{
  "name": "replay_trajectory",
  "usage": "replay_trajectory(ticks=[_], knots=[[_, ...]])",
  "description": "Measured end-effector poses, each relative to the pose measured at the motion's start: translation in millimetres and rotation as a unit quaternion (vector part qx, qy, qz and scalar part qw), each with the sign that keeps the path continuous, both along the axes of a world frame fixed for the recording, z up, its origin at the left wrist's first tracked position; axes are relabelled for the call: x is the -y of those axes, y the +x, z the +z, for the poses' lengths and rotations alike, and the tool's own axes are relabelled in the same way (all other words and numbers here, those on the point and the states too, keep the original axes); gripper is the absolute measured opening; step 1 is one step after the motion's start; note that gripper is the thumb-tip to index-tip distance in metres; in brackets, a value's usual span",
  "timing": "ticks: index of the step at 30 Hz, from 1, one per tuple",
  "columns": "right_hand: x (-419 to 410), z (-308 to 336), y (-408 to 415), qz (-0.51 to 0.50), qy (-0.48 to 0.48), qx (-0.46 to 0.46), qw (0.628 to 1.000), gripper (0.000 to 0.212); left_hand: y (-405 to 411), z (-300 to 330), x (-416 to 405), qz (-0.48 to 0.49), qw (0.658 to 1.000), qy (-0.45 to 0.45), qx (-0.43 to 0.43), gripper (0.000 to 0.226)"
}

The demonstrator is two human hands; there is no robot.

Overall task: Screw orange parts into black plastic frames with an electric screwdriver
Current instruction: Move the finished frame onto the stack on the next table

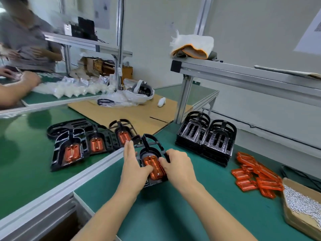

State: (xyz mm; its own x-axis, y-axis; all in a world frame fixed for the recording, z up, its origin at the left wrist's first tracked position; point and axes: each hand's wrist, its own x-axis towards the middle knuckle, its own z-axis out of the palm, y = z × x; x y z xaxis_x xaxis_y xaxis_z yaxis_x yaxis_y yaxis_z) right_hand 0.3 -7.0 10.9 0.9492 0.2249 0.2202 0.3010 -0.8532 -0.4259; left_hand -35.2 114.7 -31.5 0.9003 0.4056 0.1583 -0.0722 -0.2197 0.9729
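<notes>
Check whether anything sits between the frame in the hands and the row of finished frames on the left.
Nothing visible blocks it. The left hand and right hand hold the frame with its orange part. Only bare green mat and the flat metal rail lie between it and the finished frames.

Two bare forearms, no sleeves reaching into view. Left hand point(133, 164) and right hand point(177, 164) ungloved; no watch, ring or wristband visible. Nails short.
</notes>
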Motion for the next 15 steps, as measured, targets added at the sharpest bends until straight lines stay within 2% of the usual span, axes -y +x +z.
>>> replay_trajectory(ticks=[5,6,8,10,12,15], knots=[[-44.2,1.1,12.3,0.062,0.055,-0.043,0.996,0.011,15.4,8.7,-48.6,0.03,0.999,-0.023,0.025,0.085],[-51.2,0.7,14.5,0.077,0.079,-0.058,0.992,0.012,18.4,10.2,-57.2,0.041,0.998,-0.03,0.03,0.081],[-63.9,-0.2,19.3,0.104,0.131,-0.093,0.982,0.028,25.9,12.5,-72.9,0.058,0.997,-0.045,0.034,0.072],[-74.0,-2.1,24.7,0.117,0.172,-0.116,0.971,0.038,36.7,14.7,-86.8,0.067,0.995,-0.07,0.028,0.072],[-82.9,-3.1,31.0,0.116,0.192,-0.115,0.968,0.037,50.3,17.4,-98.9,0.065,0.993,-0.091,0.025,0.071],[-95.4,-2.2,43.8,0.107,0.208,-0.105,0.967,0.036,72.1,20.8,-111.1,0.074,0.995,-0.07,0.016,0.068]])
